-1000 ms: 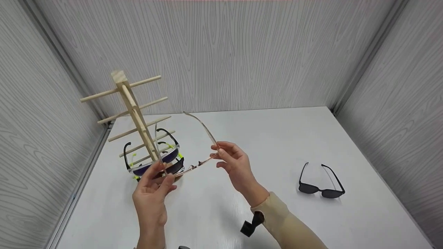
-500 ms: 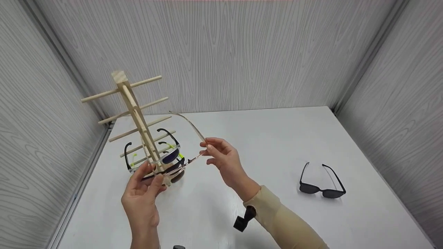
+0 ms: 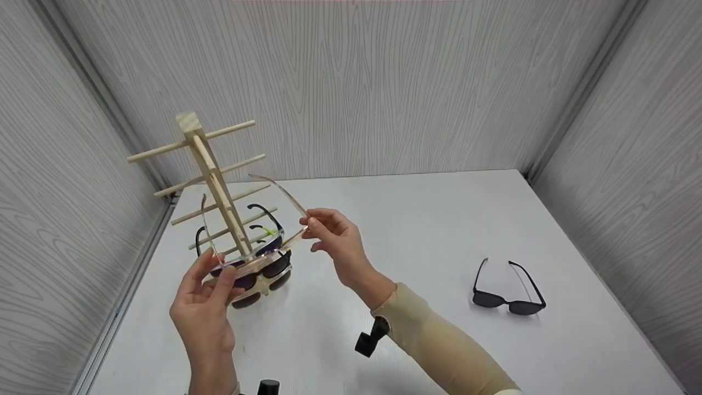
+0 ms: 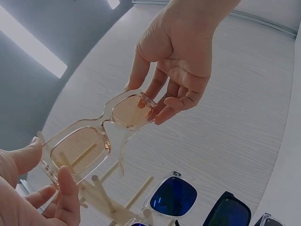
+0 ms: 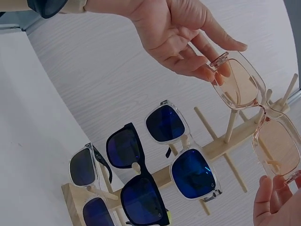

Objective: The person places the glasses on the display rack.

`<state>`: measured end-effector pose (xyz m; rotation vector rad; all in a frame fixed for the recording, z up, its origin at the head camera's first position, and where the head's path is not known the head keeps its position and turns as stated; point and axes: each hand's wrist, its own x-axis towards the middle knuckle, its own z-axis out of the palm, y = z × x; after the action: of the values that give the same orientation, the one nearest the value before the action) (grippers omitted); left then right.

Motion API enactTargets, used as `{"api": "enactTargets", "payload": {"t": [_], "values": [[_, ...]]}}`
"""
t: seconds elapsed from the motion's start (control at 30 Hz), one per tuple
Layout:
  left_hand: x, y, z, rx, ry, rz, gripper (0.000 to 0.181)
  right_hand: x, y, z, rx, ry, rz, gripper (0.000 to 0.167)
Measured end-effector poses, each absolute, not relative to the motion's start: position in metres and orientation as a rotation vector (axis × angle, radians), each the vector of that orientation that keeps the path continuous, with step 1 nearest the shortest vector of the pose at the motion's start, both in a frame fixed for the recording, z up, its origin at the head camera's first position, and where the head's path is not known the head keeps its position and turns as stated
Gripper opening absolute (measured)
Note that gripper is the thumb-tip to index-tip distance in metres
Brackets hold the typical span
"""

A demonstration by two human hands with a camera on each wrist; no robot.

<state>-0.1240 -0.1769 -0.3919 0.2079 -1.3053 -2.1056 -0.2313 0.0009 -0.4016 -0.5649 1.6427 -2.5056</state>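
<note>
Both hands hold one pair of tinted glasses (image 4: 80,148), with a clear pinkish frame and peach lenses. My left hand (image 3: 203,307) pinches its left end, and my right hand (image 3: 340,247) pinches the right end by the hinge. The temples are unfolded and point away from me, toward the wooden display stand (image 3: 219,189). In the head view the glasses overlap the stand's lower part. Lower pegs bear several sunglasses: a clear-framed pair with blue lenses (image 5: 164,123), a dark-framed pair (image 5: 124,146) and another clear-framed pair (image 5: 82,167).
Black sunglasses (image 3: 507,303) lie on the white table (image 3: 417,230) at the right, temples unfolded. Upper pegs (image 3: 233,128) of the stand stick out bare to both sides. Grey wood-patterned panels (image 3: 351,88) enclose the table at the back and sides.
Both hands have moved left with the tinted glasses, bringing them in front of the stand. The right hand has also risen slightly. The stand and the black sunglasses have stayed put.
</note>
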Motion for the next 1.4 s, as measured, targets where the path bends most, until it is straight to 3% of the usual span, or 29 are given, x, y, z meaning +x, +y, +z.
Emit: {"api": "enactTargets", "payload": {"t": [1.4], "values": [[-0.155,-0.220,-0.389,0.332,-1.365,-1.968,0.039,-0.252,-0.041,-0.382,-0.470,1.854,-2.325,0.024]]}}
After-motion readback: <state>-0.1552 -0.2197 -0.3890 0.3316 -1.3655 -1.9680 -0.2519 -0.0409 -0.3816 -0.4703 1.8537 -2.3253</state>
